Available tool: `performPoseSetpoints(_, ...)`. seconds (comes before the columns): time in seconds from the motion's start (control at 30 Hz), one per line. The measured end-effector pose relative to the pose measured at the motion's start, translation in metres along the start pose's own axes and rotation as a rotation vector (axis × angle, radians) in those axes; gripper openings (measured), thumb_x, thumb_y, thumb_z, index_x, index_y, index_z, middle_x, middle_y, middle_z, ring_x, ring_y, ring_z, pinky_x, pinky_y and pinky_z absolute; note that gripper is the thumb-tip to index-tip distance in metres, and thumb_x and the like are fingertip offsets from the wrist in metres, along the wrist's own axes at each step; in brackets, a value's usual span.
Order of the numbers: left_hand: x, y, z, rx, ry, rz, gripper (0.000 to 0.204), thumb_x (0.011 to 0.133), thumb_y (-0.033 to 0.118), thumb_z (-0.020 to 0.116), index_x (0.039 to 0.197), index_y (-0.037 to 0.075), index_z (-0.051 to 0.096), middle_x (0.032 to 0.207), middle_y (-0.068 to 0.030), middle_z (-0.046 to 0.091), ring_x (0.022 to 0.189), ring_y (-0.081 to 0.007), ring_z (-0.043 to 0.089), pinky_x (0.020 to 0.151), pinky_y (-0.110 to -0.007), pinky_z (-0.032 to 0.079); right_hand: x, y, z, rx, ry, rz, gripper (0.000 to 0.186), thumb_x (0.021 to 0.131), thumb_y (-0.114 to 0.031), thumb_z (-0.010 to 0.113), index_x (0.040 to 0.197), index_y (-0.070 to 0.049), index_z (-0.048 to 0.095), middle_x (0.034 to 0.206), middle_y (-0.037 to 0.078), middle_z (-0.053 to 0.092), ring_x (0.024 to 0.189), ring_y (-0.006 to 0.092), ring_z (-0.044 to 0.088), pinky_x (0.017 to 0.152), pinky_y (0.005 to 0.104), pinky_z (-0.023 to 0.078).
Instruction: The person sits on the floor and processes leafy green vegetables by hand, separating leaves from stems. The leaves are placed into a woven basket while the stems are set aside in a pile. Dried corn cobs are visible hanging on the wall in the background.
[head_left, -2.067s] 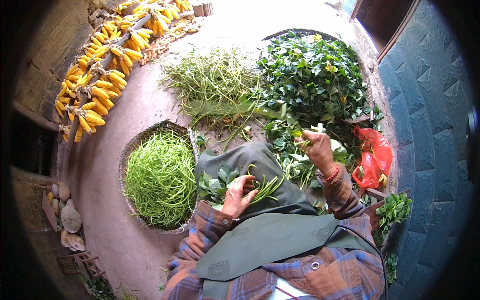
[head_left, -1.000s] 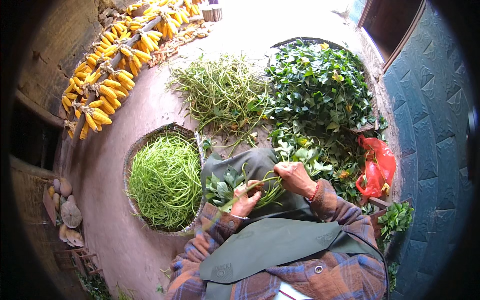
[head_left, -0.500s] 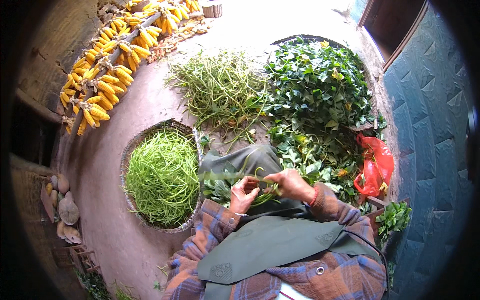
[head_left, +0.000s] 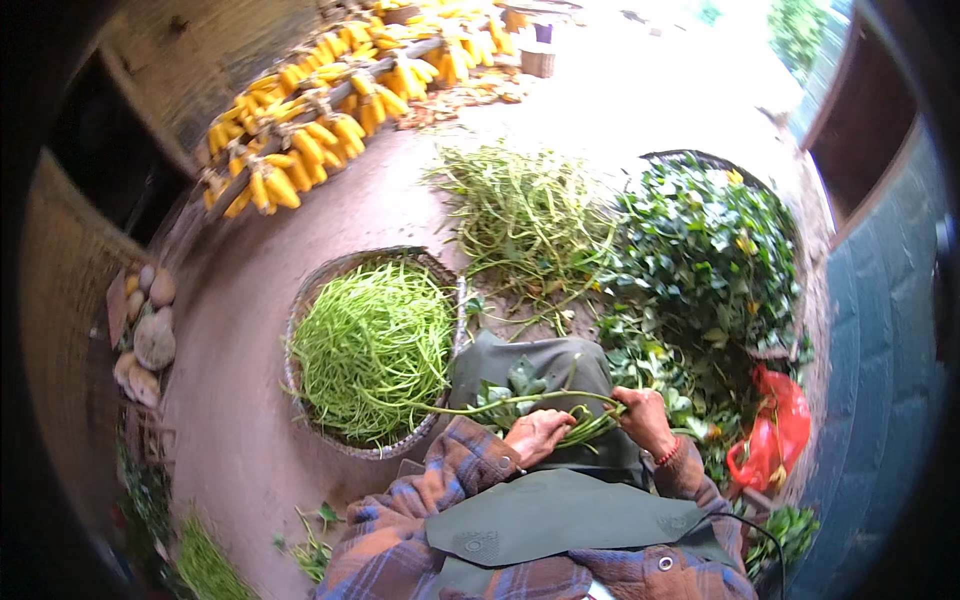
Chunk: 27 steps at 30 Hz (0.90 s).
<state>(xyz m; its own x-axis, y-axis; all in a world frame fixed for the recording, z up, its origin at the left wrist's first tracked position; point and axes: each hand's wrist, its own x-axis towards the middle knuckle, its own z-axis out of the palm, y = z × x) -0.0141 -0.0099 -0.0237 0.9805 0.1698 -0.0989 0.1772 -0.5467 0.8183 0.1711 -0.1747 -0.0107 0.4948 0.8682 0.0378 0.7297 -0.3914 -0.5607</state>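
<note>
Over my lap, my right hand [head_left: 647, 418] is closed around one end of a long green leaf stem [head_left: 470, 410]. This stem stretches leftward past my left hand, its far end over the round basket [head_left: 292, 345] heaped with thin light-green stems [head_left: 375, 345]. My left hand [head_left: 538, 438] is closed at the near end of a small bunch of green stems [head_left: 592, 430], below the long one. Broad green leaves [head_left: 500, 400] lie on my dark apron [head_left: 540, 358], behind the left hand.
Ahead lies a loose pile of stripped vines [head_left: 530, 210]. A big basket of leafy vines [head_left: 710, 250] stands ahead to the right, near a red plastic bag [head_left: 778, 430]. Corn cobs [head_left: 330, 135] hang from a pole at far left. Squashes [head_left: 154, 340] sit along the left wall.
My hands have drawn apart, and the long stem now stretches out straight to the left. The whole view has turned left, so the baskets and piles appear farther right.
</note>
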Motion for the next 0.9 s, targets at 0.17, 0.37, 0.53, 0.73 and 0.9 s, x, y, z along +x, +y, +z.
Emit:
performPoseSetpoints(0.17, -0.014, 0.019, -0.016, 0.075, 0.052, 0.092, 0.045, 0.095, 0.028, 0.06, 0.135, 0.008, 0.052, 0.129, -0.0174, 0.057, 0.123, -0.035, 0.053, 0.104, -0.042, 0.043, 0.009, 0.006, -0.026, 0.155, -0.004, 0.122, 0.032, 0.071, -0.031, 0.085, 0.082, -0.006, 0.068, 0.068, 0.013, 0.066, 0.064, 0.0305, 0.065, 0.059, 0.0402, 0.049)
performPoseSetpoints(0.37, -0.027, 0.067, -0.082, -0.779, -0.109, -0.085, 0.036, 0.1, 0.015, 0.056, 0.133, 0.001, 0.054, 0.117, -0.0081, 0.065, 0.109, -0.0149, 0.061, 0.099, -0.03, 0.047, 0.033, 0.003, -0.093, 0.425, 0.053, -0.026, 0.017, 0.076, -0.009, 0.08, 0.077, -0.001, 0.065, 0.064, 0.005, 0.062, 0.061, 0.0105, 0.057, 0.056, 0.0289, 0.044)
performPoseSetpoints(0.53, -0.012, 0.09, -0.112, -0.708, -0.038, 0.011, 0.035, 0.1, 0.014, 0.057, 0.131, -0.001, 0.055, 0.115, -0.0052, 0.065, 0.105, -0.0122, 0.061, 0.095, -0.028, 0.048, 0.051, -0.032, -0.161, 0.348, 0.197, -0.031, 0.012, 0.08, -0.004, 0.076, 0.082, 0.0, 0.065, 0.065, 0.004, 0.064, 0.059, 0.0064, 0.054, 0.054, 0.0261, 0.044)
performPoseSetpoints(0.73, 0.07, 0.106, -0.06, -0.382, 0.19, 0.222, 0.034, 0.092, 0.013, 0.064, 0.125, 0.005, 0.06, 0.107, -0.0116, 0.067, 0.097, -0.0224, 0.066, 0.084, -0.034, 0.053, 0.068, -0.091, -0.133, 0.273, 0.205, -0.266, 0.015, 0.08, -0.009, 0.076, 0.081, 0.0, 0.063, 0.065, 0.008, 0.062, 0.058, 0.012, 0.057, 0.053, 0.0293, 0.046)
performPoseSetpoints(0.9, 0.089, 0.069, -0.021, -0.517, 0.202, 0.179, 0.022, 0.09, 0.013, 0.063, 0.108, 0.001, 0.065, 0.079, -0.0102, 0.065, 0.071, -0.0133, 0.06, 0.068, -0.033, 0.051, 0.075, -0.096, -0.119, 0.164, 0.235, -0.36, 0.018, 0.076, -0.007, 0.077, 0.087, -0.003, 0.065, 0.075, 0.012, 0.063, 0.066, 0.0241, 0.064, 0.059, 0.0331, 0.049)
